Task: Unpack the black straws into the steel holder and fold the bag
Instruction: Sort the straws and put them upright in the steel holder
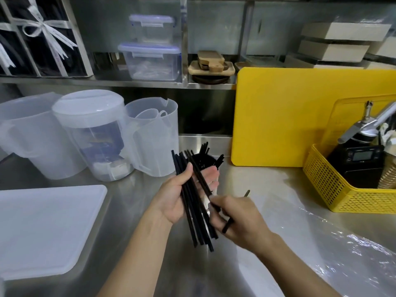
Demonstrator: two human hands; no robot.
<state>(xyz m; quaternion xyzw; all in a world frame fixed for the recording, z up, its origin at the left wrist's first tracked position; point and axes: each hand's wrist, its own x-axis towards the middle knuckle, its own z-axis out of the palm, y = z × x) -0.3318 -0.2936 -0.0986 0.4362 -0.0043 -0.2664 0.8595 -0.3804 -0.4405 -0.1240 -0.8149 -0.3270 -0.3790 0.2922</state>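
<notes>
Here, over a brushed stainless-steel counter (137, 211), the left hand (182, 194) lies palm-up with its fingers loosely curled around a fanned bundle of long thin black plastic straws (192, 209), thumb pressed across them. The right hand (237, 219) comes in from the lower right, its fingertips (214, 202) pinched on the bundle near its middle, and one more black straw runs through its curled fingers. Just behind the left hand stands the cylindrical steel holder (211, 166), already holding several straws that stick up from its rim. The crumpled clear plastic bag (321, 243) lies flat on the counter to the right, not folded. A yellow perforated plastic basket (334, 189) sits beyond it, a yellow cutting board (289, 116) leans behind, and translucent plastic pitchers (90, 133) stand at the left.
</notes>
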